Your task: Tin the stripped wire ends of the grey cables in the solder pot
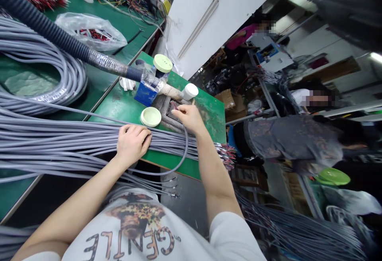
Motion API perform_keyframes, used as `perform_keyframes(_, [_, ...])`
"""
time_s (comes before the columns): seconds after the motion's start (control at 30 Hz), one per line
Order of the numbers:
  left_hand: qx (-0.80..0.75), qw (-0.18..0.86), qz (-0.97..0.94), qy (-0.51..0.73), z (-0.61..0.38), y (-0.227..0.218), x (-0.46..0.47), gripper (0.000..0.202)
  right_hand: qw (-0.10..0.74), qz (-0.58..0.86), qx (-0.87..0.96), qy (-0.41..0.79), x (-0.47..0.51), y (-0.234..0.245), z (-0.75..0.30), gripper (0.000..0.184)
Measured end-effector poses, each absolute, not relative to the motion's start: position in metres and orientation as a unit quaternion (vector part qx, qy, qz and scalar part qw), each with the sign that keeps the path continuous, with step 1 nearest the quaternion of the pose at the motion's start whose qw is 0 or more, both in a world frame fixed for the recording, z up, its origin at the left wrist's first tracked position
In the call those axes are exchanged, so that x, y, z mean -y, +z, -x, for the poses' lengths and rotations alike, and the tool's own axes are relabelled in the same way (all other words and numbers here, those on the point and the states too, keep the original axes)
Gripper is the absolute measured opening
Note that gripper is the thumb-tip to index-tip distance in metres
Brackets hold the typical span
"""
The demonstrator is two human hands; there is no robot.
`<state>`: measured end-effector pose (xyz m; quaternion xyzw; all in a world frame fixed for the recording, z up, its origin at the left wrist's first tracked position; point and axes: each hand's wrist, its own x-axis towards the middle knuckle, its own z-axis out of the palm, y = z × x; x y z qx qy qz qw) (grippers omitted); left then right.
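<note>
A thick bundle of grey cables runs across the green table. My left hand lies over this bundle, its fingers curled onto the cables. Pinched in my right hand is one grey cable, which bends in a loop down and back to the left. Its stripped end, with thin reddish wires, is over a dark square pot in a grimy metal frame. Just left of the pot is an open pale-green round tub. My right fingers partly hide the pot.
A ribbed black hose reaches down to a nozzle above the pot, beside a blue box. Nearby stand a white tub and a green-lidded jar. Coiled cables lie left. Co-workers are at the right.
</note>
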<state>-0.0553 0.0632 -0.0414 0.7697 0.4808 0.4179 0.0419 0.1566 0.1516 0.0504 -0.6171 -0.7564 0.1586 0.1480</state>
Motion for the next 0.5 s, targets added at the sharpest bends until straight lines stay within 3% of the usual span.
perform_keyframes(0.3, [-0.479,0.034,-0.773,0.415,0.056,-0.042,-0.063,0.011,-0.006,0.584,0.808,0.071,-0.159,0.031,-0.095,0.026])
perform_keyframes(0.5, [-0.479,0.030,-0.771,0.418,0.056,-0.042,-0.063,0.010,-0.055,0.590,0.805,0.044,-0.159,0.021,-0.083,0.026])
